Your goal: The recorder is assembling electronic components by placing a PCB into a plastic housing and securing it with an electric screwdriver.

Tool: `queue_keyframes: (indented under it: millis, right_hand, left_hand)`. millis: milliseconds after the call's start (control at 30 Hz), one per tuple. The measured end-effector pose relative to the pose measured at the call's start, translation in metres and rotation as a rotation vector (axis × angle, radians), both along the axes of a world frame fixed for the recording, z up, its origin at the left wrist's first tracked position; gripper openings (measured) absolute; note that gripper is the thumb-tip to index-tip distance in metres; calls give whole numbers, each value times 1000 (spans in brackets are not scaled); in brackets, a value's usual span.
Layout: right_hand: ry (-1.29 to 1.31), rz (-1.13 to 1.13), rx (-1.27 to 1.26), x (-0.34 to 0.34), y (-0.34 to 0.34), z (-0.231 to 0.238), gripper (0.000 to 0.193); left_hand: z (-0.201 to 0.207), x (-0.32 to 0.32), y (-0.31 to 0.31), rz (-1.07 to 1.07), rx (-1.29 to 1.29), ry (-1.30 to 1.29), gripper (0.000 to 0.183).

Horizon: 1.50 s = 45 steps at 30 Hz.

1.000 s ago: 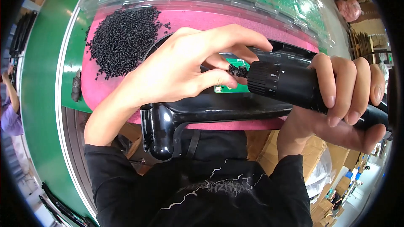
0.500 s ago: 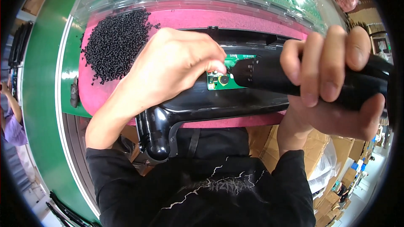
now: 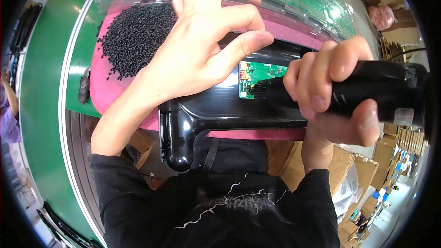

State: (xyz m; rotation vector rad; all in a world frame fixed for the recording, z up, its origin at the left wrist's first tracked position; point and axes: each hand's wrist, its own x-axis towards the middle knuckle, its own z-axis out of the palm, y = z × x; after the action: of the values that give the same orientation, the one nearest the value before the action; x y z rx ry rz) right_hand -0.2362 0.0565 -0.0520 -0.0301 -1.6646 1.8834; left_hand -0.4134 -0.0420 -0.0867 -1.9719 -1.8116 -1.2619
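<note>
My right hand [image 3: 328,80] is wrapped round a thick black electric screwdriver [image 3: 392,87], which lies roughly level. Its ribbed tip sits over a green circuit board [image 3: 268,70], near the board's lower left corner. The board rests in a long glossy black plastic housing [image 3: 239,110] with a rounded arm bending toward me at its left end. Above the housing's left part hangs my left hand [image 3: 204,32], fingers apart and loosely bent, with nothing visible in it. A large heap of small black screws [image 3: 133,36] lies left of that hand. My left hand hides part of the housing.
The housing and screws lie on a pink mat [image 3: 105,98] on a green table [image 3: 48,110]. Behind them stands a clear plastic tray [image 3: 298,2] with green boards. Cardboard boxes [image 3: 337,163] stand at the lower right. A small dark object [image 3: 84,87] lies beside the mat.
My left hand has lifted off the board, moved up and away, and its fingers have spread. The screwdriver has shifted slightly left, its tip now lower on the board.
</note>
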Motion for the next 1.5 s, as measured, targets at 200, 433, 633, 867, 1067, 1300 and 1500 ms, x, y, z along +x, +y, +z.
queue_keyframes:
  millis: [200, 433, 633, 867, 1067, 1300, 1500]
  right_hand:
    - [-85, 66, 52, -2, -11, 5, 44]
    - [-186, 142, 184, -6, 3, 8, 49]
    - [-221, 157, 284, -1, 6, 5, 48]
    - [407, 98, 33, 8, 12, 6, 42]
    - [557, 97, 23, 10, 18, -1, 44]
    - [391, 82, 205, 41, 38, 13, 50]
    - [163, -92, 136, 47, 43, 2, 47]
  left_hand:
    - [-14, -1, 8, -205, 49, -292, 15]
    - [-15, 0, 4, -224, -199, -345, 11]
    - [-20, -2, 1, -275, -456, -301, 16]
    - [-22, -1, 4, -438, -479, -185, 18]
    - [-12, 3, 3, -506, -482, -454, 17]
    - [-1, -1, 11, -395, -178, -148, 41]
    - [-5, -4, 3, -177, -134, -98, 30]
